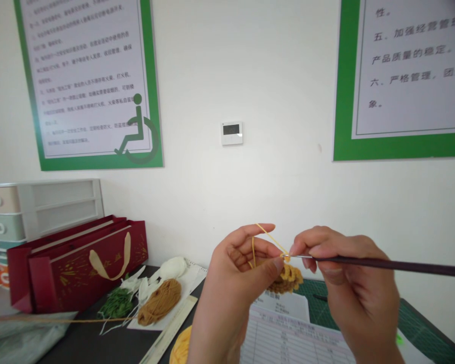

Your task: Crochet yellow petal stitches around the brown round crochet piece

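My left hand [242, 275] pinches a small crocheted piece [288, 279] in yellow and brown, its thumb pressed on the top edge. Yellow yarn [267, 233] runs over the raised left index finger and down to the stitches. In my right hand [349, 283] is a crochet hook [394, 264] with a dark handle and a thin metal shaft. The hook's tip meets the yarn at the top of the piece, close to the left thumb. Part of the crocheted piece is hidden behind the left fingers.
Left on the dark table lie a brown yarn ball [163, 301], green yarn [117, 303], white yarn [173, 268] and a ruler [170, 328]. A yellow ball [182, 346], printed sheets [288, 336] and a green cutting mat [420, 323] sit below the hands. Red gift bags [83, 263] stand beside drawers [60, 202].
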{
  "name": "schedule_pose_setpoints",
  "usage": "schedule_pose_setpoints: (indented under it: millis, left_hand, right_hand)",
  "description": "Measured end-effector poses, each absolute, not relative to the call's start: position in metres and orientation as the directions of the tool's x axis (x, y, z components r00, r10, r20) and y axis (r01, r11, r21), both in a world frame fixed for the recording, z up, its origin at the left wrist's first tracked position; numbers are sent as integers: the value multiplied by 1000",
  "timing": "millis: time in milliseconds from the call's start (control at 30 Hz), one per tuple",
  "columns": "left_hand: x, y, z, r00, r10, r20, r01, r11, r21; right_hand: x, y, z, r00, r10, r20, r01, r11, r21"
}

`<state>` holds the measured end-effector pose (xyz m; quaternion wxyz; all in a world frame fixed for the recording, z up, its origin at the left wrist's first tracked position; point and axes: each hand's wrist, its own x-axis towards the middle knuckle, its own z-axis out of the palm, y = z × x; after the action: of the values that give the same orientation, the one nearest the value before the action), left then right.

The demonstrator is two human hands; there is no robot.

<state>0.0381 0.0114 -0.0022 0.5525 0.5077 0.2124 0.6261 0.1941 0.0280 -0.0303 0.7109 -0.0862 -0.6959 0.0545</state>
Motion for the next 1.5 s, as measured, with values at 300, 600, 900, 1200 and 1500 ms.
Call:
schedule_pose_setpoints:
  millis: [300,600,900,1200,1500]
  left_hand:
    - [41,13,-4,94,903,419,-516,-316,796]
    - [41,12,-3,132,910,393,-579,-251,776]
    - [57,3,-1,-60,880,472,-455,-445,772]
    - [48,5,2,-33,877,479,-379,-455,806]
    - [46,10,1,33,870,491,-467,-421,777]
  right_hand:
    - [195,29,-31,-95,30,995,214,977,-9]
    - [188,44,-40,19,-34,999,191,981,30]
    - [175,41,-38,35,-236,971,498,847,188]
    - [171,34,-45,300,139,944,146,971,-190]
    - [165,36,-24,132,806,577,-545,545,-636]
